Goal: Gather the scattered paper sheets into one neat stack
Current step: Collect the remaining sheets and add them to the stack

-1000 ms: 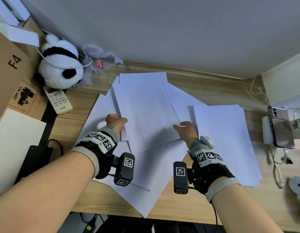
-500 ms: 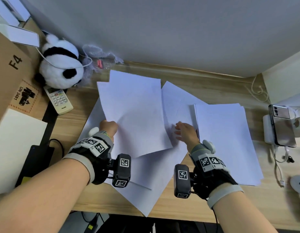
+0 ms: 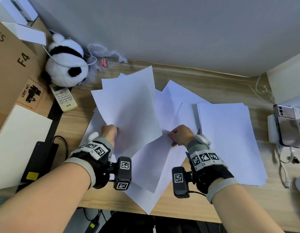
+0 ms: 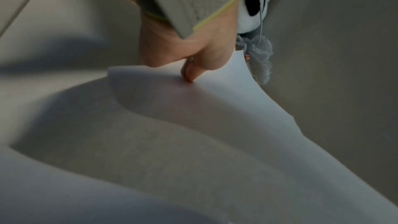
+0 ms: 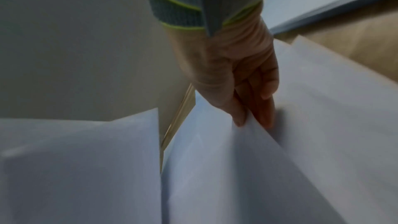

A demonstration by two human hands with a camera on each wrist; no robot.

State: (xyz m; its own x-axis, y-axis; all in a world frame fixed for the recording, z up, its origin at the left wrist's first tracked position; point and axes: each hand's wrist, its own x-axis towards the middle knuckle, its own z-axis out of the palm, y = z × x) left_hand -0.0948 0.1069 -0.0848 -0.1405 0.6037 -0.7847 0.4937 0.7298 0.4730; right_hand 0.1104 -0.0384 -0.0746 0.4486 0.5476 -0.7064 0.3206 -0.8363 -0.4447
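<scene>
The left hand (image 3: 109, 132) grips a lifted sheaf of paper sheets (image 3: 129, 105), while the right hand (image 3: 182, 134) pinches another sheet (image 3: 172, 108) beside the neat stack (image 3: 230, 142).

Hidden fingers, covered sheets and cut-off clutter

In the head view the fingers of the left hand (image 3: 109, 132) go under the lifted sheets (image 3: 129, 108), so how many sheets it holds cannot be counted; the loose sheets (image 3: 149, 172) lying on the desk (image 3: 213, 84) are partly covered by those lifted ones and by both wrist cameras. The right hand (image 3: 181, 134) hides the edge of paper it pinches, and the right wrist view is smeared by blur. The cardboard box (image 3: 13, 64) runs off the left edge, its print only partly readable. The phone (image 3: 288, 125) sits near the right edge, and a blurred pale object (image 3: 299, 183) beside it cannot be identified.
</scene>
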